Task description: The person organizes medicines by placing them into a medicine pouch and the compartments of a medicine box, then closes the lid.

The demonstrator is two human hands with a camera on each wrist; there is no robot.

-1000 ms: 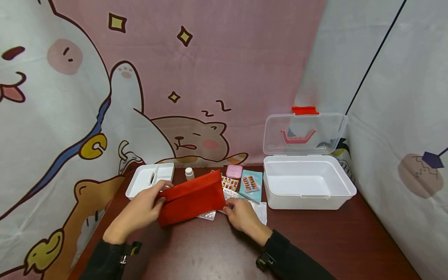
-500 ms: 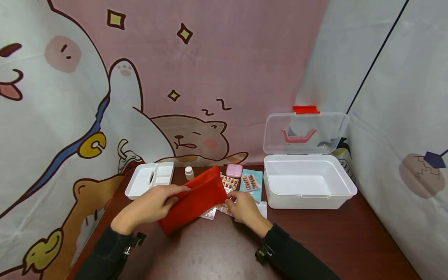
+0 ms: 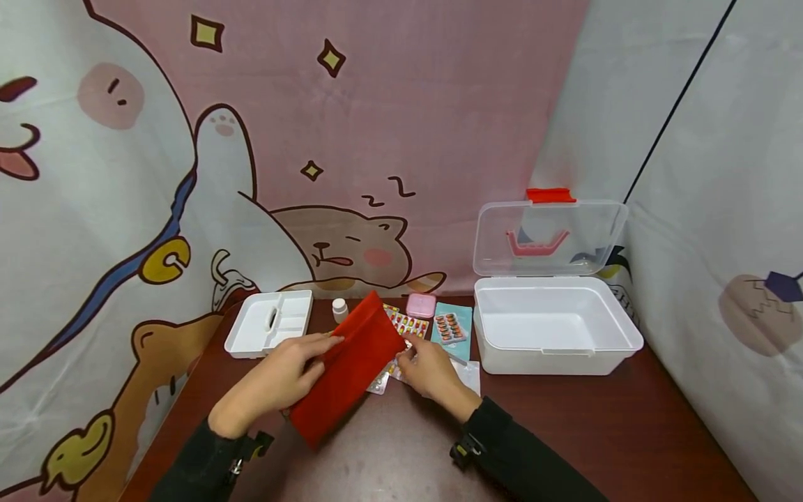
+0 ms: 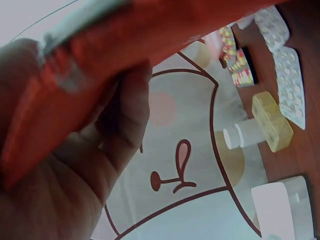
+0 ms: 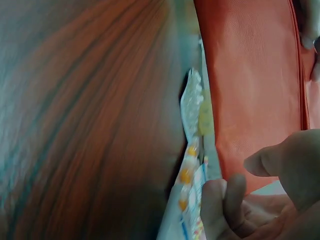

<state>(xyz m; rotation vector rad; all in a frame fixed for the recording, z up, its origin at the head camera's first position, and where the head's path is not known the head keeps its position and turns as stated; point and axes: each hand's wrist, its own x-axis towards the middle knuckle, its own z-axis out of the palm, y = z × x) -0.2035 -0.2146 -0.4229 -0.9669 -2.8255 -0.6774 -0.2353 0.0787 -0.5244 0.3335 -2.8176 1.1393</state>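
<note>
A flat red zip pouch (image 3: 345, 380) is held slanted over the table, its lower end pointing toward the near edge. My left hand (image 3: 285, 369) grips it along its left side, and the left wrist view shows thumb and fingers on opposite faces of the pouch. The zipper (image 5: 303, 95) runs along the pouch's length near my left fingers. At the pouch's right corner is my right hand (image 3: 429, 366); its index fingertip is right at the edge. In the right wrist view, a gap shows between the right thumb (image 5: 265, 161) and the bent fingers.
Behind the pouch lie several blister packs (image 3: 410, 325), a pink case (image 3: 421, 305), a white bottle (image 3: 340, 312) and a yellow pill box (image 4: 272, 122). A white compartment tray (image 3: 251, 328) stands left; a white box (image 3: 552, 364) with its clear lid (image 3: 495, 240) raised stands right.
The pouch has turned to a steeper slant, its lower end swinging toward the near edge. My left hand has shifted right with it; my right hand stays by the corner.
</note>
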